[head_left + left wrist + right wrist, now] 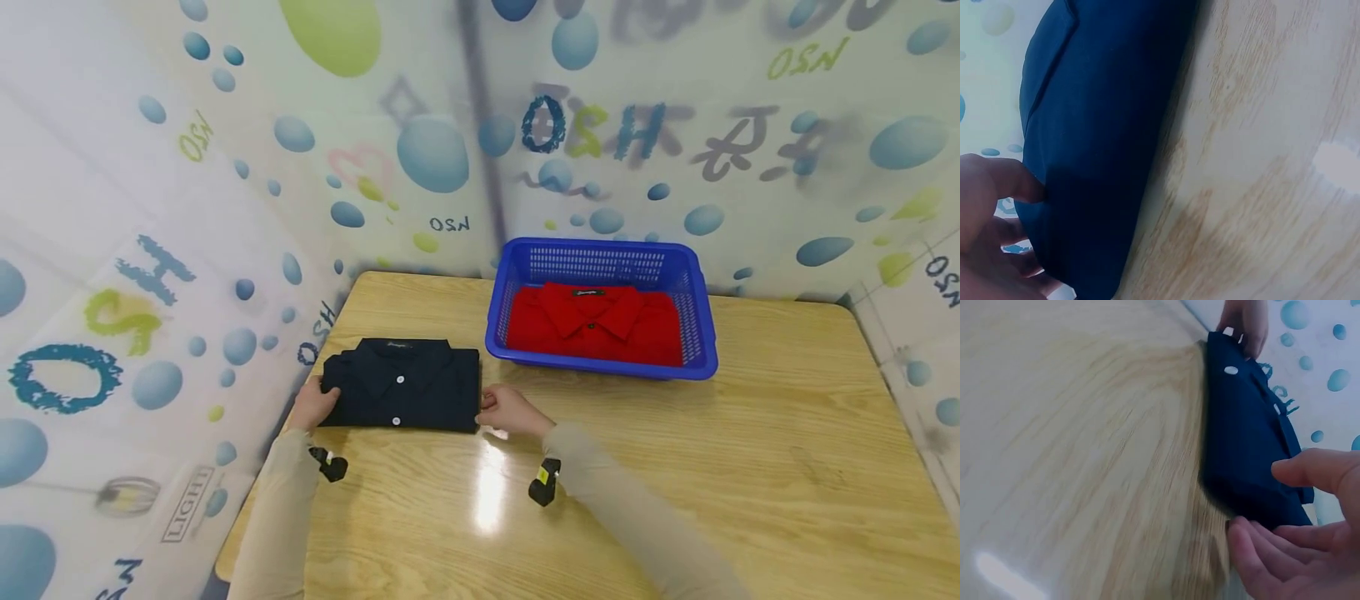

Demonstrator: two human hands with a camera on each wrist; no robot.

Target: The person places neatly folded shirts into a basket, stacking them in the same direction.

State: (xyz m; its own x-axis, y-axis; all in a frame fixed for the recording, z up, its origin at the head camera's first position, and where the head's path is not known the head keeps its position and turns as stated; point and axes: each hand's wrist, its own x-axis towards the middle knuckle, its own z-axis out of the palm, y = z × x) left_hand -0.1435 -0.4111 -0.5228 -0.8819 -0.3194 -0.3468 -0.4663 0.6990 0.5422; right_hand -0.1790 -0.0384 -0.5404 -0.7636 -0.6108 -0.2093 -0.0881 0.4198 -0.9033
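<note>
A dark navy shirt [401, 387], folded into a flat rectangle with collar and white buttons on top, lies on the wooden table. At its left edge my left hand [313, 405] grips the fold. The left wrist view has that thumb [1019, 181] on the cloth and the other fingers at the edge below. My right hand [513, 412] holds the opposite edge. In the right wrist view its thumb [1307, 467] lies over the top of the shirt, while the fingertips come in at the lower side.
Behind and right of the navy shirt stands a blue plastic basket [600, 365] with a folded red shirt [592, 325] inside. The wooden table [787, 433] meets patterned wall sheets [420, 217] at the back and left. Light glares off the tabletop in front of my right hand.
</note>
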